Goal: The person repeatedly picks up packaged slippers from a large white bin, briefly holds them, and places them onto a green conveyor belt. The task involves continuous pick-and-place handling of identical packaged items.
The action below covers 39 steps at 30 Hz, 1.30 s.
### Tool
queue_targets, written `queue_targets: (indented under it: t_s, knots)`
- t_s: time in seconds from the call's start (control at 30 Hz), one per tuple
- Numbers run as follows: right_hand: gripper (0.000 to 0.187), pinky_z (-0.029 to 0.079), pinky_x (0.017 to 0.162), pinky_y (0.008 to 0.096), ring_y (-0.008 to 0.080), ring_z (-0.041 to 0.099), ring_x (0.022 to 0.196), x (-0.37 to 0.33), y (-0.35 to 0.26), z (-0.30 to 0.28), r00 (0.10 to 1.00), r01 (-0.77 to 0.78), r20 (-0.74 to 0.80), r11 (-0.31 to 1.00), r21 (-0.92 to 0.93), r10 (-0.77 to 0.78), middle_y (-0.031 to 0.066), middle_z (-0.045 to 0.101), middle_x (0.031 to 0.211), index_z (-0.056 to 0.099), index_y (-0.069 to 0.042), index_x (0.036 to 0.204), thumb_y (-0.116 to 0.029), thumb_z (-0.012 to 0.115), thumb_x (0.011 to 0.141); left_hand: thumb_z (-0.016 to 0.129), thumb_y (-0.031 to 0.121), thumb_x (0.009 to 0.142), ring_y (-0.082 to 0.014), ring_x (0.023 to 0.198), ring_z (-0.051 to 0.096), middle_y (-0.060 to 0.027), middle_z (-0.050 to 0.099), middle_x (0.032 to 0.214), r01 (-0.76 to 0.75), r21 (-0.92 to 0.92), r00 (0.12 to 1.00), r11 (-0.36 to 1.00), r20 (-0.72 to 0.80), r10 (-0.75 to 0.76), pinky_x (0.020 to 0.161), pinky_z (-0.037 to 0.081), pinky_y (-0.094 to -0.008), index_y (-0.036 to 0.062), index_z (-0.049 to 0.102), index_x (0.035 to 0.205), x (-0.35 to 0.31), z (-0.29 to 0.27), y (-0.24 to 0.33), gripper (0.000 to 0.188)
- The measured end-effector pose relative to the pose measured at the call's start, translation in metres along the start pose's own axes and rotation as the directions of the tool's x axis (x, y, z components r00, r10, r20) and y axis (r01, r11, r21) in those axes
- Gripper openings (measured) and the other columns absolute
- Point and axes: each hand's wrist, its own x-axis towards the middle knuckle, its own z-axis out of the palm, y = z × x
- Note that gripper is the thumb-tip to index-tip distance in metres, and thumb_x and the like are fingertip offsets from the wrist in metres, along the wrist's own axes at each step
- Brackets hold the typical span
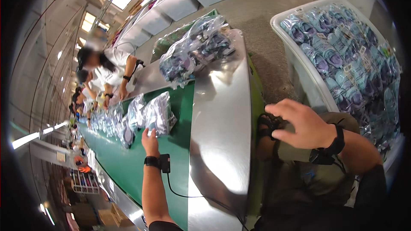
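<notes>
My left hand (150,144) reaches over the green conveyor belt, its fingers stretched out at the near edge of a clear plastic bag of shoes (159,113). Whether the fingertips press on the plastic is hard to tell. Other bagged shoes (136,110) lie just beyond and to the left on the belt. My right hand (299,122) is raised above my lap, thumb and fingers apart, holding nothing. It is nearest to a large white bin (295,66) filled with rows of clear-bagged pale blue and purple clogs (329,55).
A steel tabletop (220,132) runs along the belt (124,162). A heap of bagged shoes (197,51) sits at its far end. Co-workers (109,68) line the belt's far side. White bins (171,6) stand at the back. A cable (180,194) trails from my left wrist across the steel.
</notes>
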Motion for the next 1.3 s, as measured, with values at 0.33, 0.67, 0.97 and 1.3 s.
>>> queue_targets:
  t_s: [0.33, 0.67, 0.97, 1.3]
  knots:
    - [0.034, 0.051, 0.082, 0.0413, 0.0284, 0.062, 0.096, -0.012, 0.039, 0.009, 0.936, 0.168, 0.345, 0.946, -0.277, -0.065, 0.0101, 0.060, 0.106, 0.065, -0.005, 0.110, -0.021, 0.077, 0.082, 0.068, 0.047, 0.095, -0.0154, 0.053, 0.056, -0.0027, 0.064, 0.078, 0.493, -0.106, 0.859, 0.863, 0.219, -0.463, 0.041, 0.036, -0.0277, 0.0044, 0.067, 0.097, 0.068, -0.009, -0.073, 0.043]
    - [0.028, 0.050, 0.080, 0.0417, 0.0266, 0.065, 0.093, -0.025, 0.042, 0.009, 0.880, 0.197, 0.475, 0.900, -0.390, 0.013, 0.0084, 0.063, 0.092, 0.064, -0.006, 0.095, -0.029, 0.077, 0.083, 0.070, 0.009, 0.092, -0.0124, 0.075, 0.061, -0.0040, 0.062, 0.102, 0.261, -0.425, 0.957, 0.867, 0.228, -0.176, 0.058, 0.053, -0.0277, 0.0093, 0.048, 0.126, -0.063, 0.021, 0.011, 0.041]
    - [0.034, 0.048, 0.083, 0.0414, 0.0266, 0.062, 0.093, -0.036, 0.039, 0.016, 0.859, 0.228, 0.512, 0.904, -0.363, -0.011, 0.0073, 0.060, 0.094, 0.065, -0.008, 0.108, -0.027, 0.077, 0.082, 0.052, 0.004, 0.099, -0.0229, 0.127, 0.056, -0.0142, 0.045, 0.151, 0.285, -0.466, 0.917, 0.838, 0.387, -0.096, 0.103, 0.050, -0.0364, 0.0064, 0.040, 0.152, -0.190, 0.005, 0.060, 0.054]
    - [0.030, 0.053, 0.081, 0.0427, 0.0297, 0.066, 0.091, -0.037, 0.038, 0.013, 0.875, 0.243, 0.483, 0.894, -0.376, -0.035, 0.0107, 0.063, 0.089, 0.065, -0.003, 0.096, -0.028, 0.076, 0.085, 0.062, 0.012, 0.094, -0.0250, 0.115, 0.062, -0.0158, 0.054, 0.136, 0.499, -0.443, 0.850, 0.745, 0.416, -0.323, 0.093, 0.054, -0.0331, 0.0123, 0.027, 0.159, -0.175, 0.027, 0.105, 0.073]
